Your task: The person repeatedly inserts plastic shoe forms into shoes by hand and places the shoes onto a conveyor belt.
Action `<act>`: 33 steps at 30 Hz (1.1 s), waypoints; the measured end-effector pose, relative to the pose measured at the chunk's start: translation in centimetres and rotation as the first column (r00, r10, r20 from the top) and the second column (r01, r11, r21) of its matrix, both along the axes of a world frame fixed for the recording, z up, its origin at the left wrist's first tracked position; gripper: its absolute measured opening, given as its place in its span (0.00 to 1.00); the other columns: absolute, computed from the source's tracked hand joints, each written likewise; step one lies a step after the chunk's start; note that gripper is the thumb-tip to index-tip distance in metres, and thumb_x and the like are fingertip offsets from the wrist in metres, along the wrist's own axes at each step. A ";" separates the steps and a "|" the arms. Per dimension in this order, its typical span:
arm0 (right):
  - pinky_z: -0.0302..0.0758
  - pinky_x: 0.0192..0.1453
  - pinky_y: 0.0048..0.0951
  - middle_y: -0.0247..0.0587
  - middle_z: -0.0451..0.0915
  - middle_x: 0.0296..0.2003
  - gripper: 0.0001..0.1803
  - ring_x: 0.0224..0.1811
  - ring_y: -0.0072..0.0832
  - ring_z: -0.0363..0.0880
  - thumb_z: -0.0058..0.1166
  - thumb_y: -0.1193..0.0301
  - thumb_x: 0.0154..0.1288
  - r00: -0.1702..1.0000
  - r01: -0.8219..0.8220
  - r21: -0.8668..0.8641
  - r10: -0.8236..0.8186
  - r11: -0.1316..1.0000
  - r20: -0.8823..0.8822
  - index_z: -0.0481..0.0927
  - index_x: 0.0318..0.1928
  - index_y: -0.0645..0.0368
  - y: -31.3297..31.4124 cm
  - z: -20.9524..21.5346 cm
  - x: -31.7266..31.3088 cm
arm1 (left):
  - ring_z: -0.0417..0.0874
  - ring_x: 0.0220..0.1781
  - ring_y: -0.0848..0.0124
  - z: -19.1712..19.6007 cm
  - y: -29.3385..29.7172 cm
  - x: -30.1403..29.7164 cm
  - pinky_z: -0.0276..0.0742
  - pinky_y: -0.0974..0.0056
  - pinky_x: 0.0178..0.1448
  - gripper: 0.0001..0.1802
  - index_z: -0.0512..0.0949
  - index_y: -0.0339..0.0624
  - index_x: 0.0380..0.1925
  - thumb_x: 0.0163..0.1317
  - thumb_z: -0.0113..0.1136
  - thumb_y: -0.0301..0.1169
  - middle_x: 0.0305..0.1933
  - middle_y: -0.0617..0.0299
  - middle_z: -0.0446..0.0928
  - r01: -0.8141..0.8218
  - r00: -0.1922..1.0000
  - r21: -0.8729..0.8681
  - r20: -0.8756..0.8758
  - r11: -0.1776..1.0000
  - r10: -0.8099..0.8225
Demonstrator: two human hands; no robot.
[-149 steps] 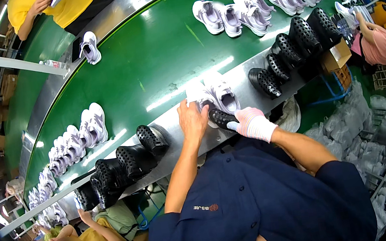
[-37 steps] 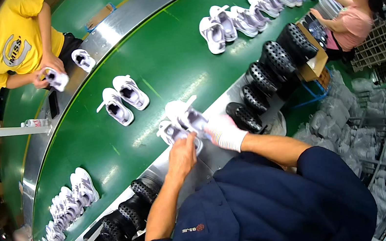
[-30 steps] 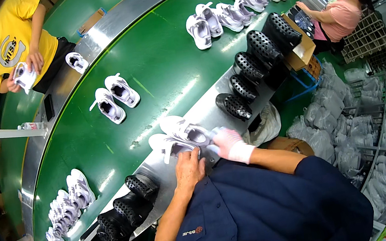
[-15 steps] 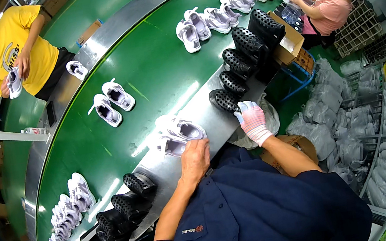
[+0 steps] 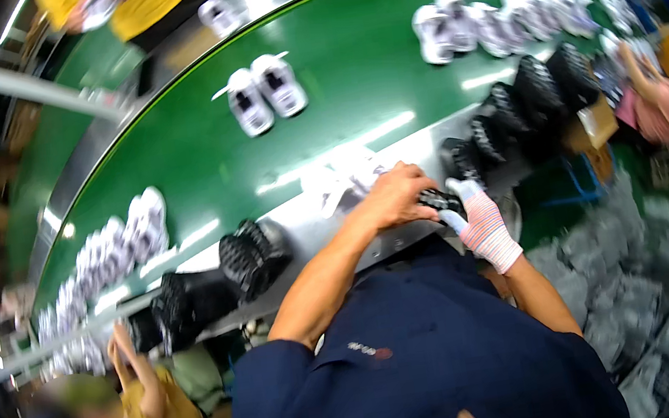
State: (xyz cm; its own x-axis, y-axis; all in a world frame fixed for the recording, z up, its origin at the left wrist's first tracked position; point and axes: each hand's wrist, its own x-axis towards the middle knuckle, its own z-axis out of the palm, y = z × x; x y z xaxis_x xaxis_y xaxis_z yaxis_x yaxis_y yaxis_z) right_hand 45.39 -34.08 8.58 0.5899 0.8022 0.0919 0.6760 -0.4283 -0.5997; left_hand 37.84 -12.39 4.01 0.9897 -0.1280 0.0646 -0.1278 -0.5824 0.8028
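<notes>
My bare left hand (image 5: 393,196) and my right hand (image 5: 480,221), in a white knit glove, meet at the metal edge of the conveyor. Between them is a black shoe sole (image 5: 439,199), with the fingers of both hands closed on it. A blurred pair of white shoes (image 5: 345,180) lies just left of my left hand on the metal strip (image 5: 302,222). A line of black soles (image 5: 509,112) stands on edge to the right of my hands.
The green belt (image 5: 199,155) carries a pair of white shoes (image 5: 267,94), a row of white shoes (image 5: 500,15) at the far right and more (image 5: 122,247) at the left. Black sole stacks (image 5: 247,255) stand at the left. Other people work at top (image 5: 139,1), right (image 5: 666,107) and lower left (image 5: 136,408).
My gloved right hand has come back from the line of black soles to my left hand, now with a black sole. The white pair on the belt has drifted left in view.
</notes>
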 end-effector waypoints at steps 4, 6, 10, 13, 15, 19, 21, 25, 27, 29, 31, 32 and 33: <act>0.77 0.55 0.46 0.56 0.79 0.48 0.22 0.50 0.57 0.79 0.65 0.72 0.63 0.967 -0.207 -0.089 0.190 0.974 -0.170 0.78 0.57 0.61 1.7 -1.0 0.4 | 0.77 0.49 0.53 -0.6 0.3 -2.8 0.77 0.52 0.54 0.28 0.86 0.46 0.48 0.49 0.80 0.48 0.44 0.54 0.81 -0.084 0.996 0.068 -0.012 0.994 0.085; 0.77 0.55 0.45 0.55 0.79 0.47 0.21 0.50 0.56 0.79 0.66 0.71 0.62 0.954 -0.239 -0.094 0.216 0.966 -0.209 0.79 0.55 0.61 3.0 0.2 0.4 | 0.77 0.48 0.53 -0.6 0.9 -3.7 0.77 0.52 0.53 0.28 0.86 0.46 0.47 0.48 0.80 0.47 0.44 0.55 0.81 -0.133 0.991 0.030 0.017 0.991 0.133; 0.78 0.53 0.43 0.55 0.78 0.46 0.21 0.47 0.53 0.80 0.68 0.74 0.59 0.983 -0.145 -0.021 0.142 0.989 -0.114 0.79 0.52 0.64 3.6 -0.3 0.6 | 0.75 0.63 0.48 5.5 0.2 -8.1 0.72 0.49 0.66 0.30 0.82 0.45 0.53 0.50 0.79 0.43 0.57 0.49 0.78 -0.505 0.833 0.158 0.347 0.848 0.431; 0.78 0.50 0.46 0.56 0.78 0.45 0.20 0.46 0.55 0.79 0.69 0.71 0.62 0.990 0.084 -0.088 -0.073 0.993 0.121 0.78 0.51 0.64 4.5 -4.3 2.4 | 0.72 0.67 0.47 6.5 1.1 -15.1 0.68 0.47 0.71 0.33 0.79 0.40 0.57 0.50 0.79 0.38 0.64 0.47 0.74 -0.915 0.398 0.273 0.485 0.298 0.778; 0.80 0.55 0.46 0.57 0.78 0.49 0.25 0.51 0.55 0.80 0.67 0.64 0.63 0.983 0.080 -0.395 -0.008 0.915 0.181 0.77 0.56 0.62 4.9 -8.4 3.1 | 0.71 0.67 0.46 7.2 2.2 -18.5 0.68 0.47 0.72 0.38 0.76 0.38 0.61 0.50 0.80 0.36 0.65 0.45 0.72 -0.948 0.252 0.295 0.481 0.116 0.840; 0.77 0.62 0.50 0.59 0.79 0.55 0.32 0.60 0.53 0.78 0.69 0.62 0.59 0.954 -0.057 -0.471 0.187 0.880 0.233 0.76 0.61 0.63 9.2 -3.4 0.9 | 0.69 0.68 0.44 2.2 0.1 -29.5 0.67 0.46 0.72 0.51 0.66 0.36 0.70 0.46 0.82 0.34 0.67 0.42 0.70 -0.900 -0.170 0.351 0.262 -0.258 0.950; 0.78 0.59 0.47 0.59 0.83 0.48 0.31 0.53 0.53 0.81 0.70 0.65 0.57 0.913 -0.309 -0.266 0.363 0.913 0.185 0.78 0.59 0.65 14.7 -1.1 -1.7 | 0.69 0.68 0.42 -1.6 -1.4 -32.1 0.68 0.46 0.72 0.55 0.62 0.35 0.72 0.44 0.83 0.33 0.68 0.40 0.68 -0.842 -0.339 0.392 0.149 -0.370 0.929; 0.77 0.60 0.46 0.60 0.81 0.50 0.40 0.54 0.55 0.80 0.69 0.62 0.62 0.687 -0.726 -0.141 0.698 0.673 -0.201 0.69 0.71 0.62 23.2 0.8 -10.6 | 0.70 0.68 0.41 -7.5 -1.6 -33.6 0.69 0.46 0.71 0.55 0.63 0.35 0.71 0.43 0.84 0.33 0.67 0.39 0.69 -0.841 -0.455 0.295 0.067 -0.453 0.888; 0.77 0.58 0.49 0.62 0.81 0.48 0.38 0.53 0.57 0.80 0.68 0.61 0.63 0.531 -0.848 -0.132 0.827 0.514 -0.185 0.69 0.71 0.57 28.1 -1.0 -15.5 | 0.71 0.67 0.42 -8.5 1.1 -31.6 0.69 0.46 0.70 0.54 0.63 0.38 0.70 0.43 0.84 0.33 0.65 0.42 0.73 -0.850 -0.476 0.215 0.077 -0.480 0.876; 0.78 0.57 0.49 0.61 0.81 0.48 0.37 0.52 0.57 0.81 0.68 0.60 0.64 0.456 -0.886 -0.170 0.878 0.432 -0.144 0.71 0.70 0.57 28.7 -1.1 -18.9 | 0.72 0.66 0.43 -9.4 0.4 -32.3 0.69 0.46 0.69 0.53 0.63 0.40 0.69 0.43 0.84 0.34 0.63 0.45 0.75 -0.827 -0.517 0.224 0.055 -0.515 0.854; 0.80 0.52 0.49 0.61 0.81 0.47 0.33 0.48 0.56 0.82 0.67 0.58 0.64 0.417 -0.886 -0.242 0.908 0.397 -0.036 0.75 0.66 0.57 29.6 -1.3 -22.0 | 0.73 0.64 0.44 -10.3 0.2 -32.1 0.70 0.48 0.68 0.49 0.67 0.39 0.66 0.44 0.83 0.36 0.59 0.47 0.78 -0.786 -0.587 0.220 0.028 -0.577 0.809; 0.80 0.50 0.48 0.59 0.82 0.45 0.28 0.46 0.54 0.83 0.67 0.57 0.64 0.397 -0.899 -0.214 0.917 0.381 -0.036 0.78 0.60 0.59 29.9 -0.3 -24.1 | 0.73 0.64 0.44 -11.3 -0.2 -32.6 0.70 0.48 0.68 0.49 0.67 0.39 0.66 0.44 0.83 0.36 0.59 0.47 0.78 -0.765 -0.619 0.211 0.019 -0.608 0.785; 0.80 0.50 0.48 0.57 0.81 0.43 0.27 0.46 0.54 0.83 0.66 0.56 0.65 0.377 -0.894 -0.253 0.926 0.370 0.020 0.79 0.58 0.59 30.9 1.8 -26.8 | 0.74 0.63 0.44 -11.9 -0.1 -32.5 0.70 0.48 0.67 0.47 0.68 0.39 0.64 0.45 0.82 0.36 0.58 0.47 0.79 -0.757 -0.634 0.183 0.026 -0.627 0.773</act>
State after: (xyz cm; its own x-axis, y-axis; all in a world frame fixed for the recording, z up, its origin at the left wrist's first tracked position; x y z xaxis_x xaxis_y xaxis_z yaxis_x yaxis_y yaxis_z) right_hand 18.54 -3.14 10.38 -0.5172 0.8498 -0.1017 0.7826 0.4215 -0.4582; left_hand 5.34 -12.50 -7.88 -0.5206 0.8513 0.0659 0.6485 0.3440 0.6791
